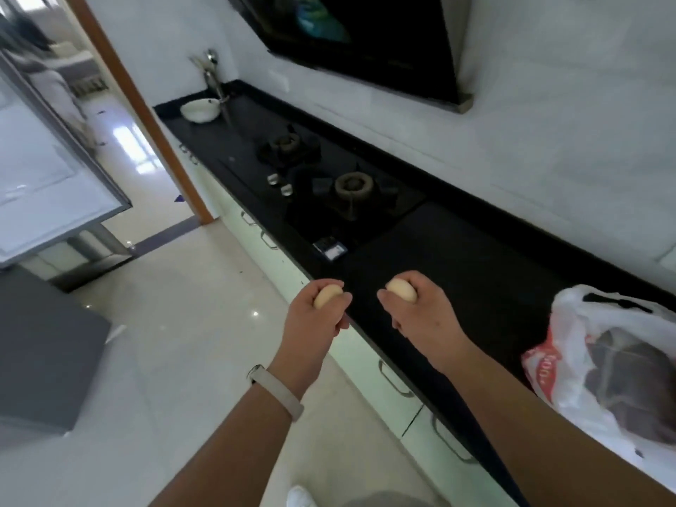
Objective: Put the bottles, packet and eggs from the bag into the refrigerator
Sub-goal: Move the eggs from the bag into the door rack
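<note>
Gripping one egg apiece, both hands hover side by side over the front edge of the black counter [475, 258]. The left hand [314, 316] has its fingers curled tightly round the first egg [325, 298], whose pale shell shows between thumb and forefinger; a white wristband [277, 391] sits on that wrist. The right hand [417, 312] is wrapped the same way round the second egg [400, 290], only the rounded top peeping out above the knuckles. The two thumbs point toward each other and stay apart. Well to the right of the right fingers, a white plastic bag [592, 360] with red print lies slumped on the counter, its mouth open; a dark grey-brown mass shows through the thin plastic, though what it is cannot be told. Beyond the fingertips lies a two-burner gas stove [329, 192], and far past it a white bowl [200, 109] sits on the counter, its contents not visible from this angle. Far to the left of the left fingers, the refrigerator door [55, 170] stands swung out above the glossy floor.
</note>
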`<state>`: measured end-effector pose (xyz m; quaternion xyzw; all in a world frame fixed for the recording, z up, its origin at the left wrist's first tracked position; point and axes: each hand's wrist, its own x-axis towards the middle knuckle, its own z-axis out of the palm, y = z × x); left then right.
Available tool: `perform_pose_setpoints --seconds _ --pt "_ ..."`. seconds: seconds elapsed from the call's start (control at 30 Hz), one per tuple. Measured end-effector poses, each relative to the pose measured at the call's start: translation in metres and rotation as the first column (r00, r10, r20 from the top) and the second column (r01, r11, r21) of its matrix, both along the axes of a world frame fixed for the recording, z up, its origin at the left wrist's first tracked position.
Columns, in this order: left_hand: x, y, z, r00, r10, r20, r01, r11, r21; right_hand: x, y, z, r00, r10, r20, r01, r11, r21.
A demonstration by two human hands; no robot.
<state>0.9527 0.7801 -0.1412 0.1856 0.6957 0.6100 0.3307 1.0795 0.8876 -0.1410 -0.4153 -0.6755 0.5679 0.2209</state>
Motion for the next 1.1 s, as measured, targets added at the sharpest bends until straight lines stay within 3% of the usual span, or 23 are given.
perform_pose_setpoints --seconds 0.47,0.83,1.1 --pt "-0.225 -0.171 0.002 0.951 0.307 0.026 -0.307 0.942 0.134 -0.259 -0.135 0.004 0.964 0.264 -0.011 -0.263 0.962 0.066" --pt "-0.307 -0.276 0.000 0.836 0.548 0.025 -0.547 0.829 0.117 -0.383 -0.203 0.011 0.849 0.528 -0.009 -0.524 0.845 0.105" --pt "-0.379 -0.299 -0.007 0.756 0.654 -0.005 -0.652 0.754 0.085 -0.481 -0.223 -0.003 0.763 0.645 -0.038 -0.639 0.762 0.101"
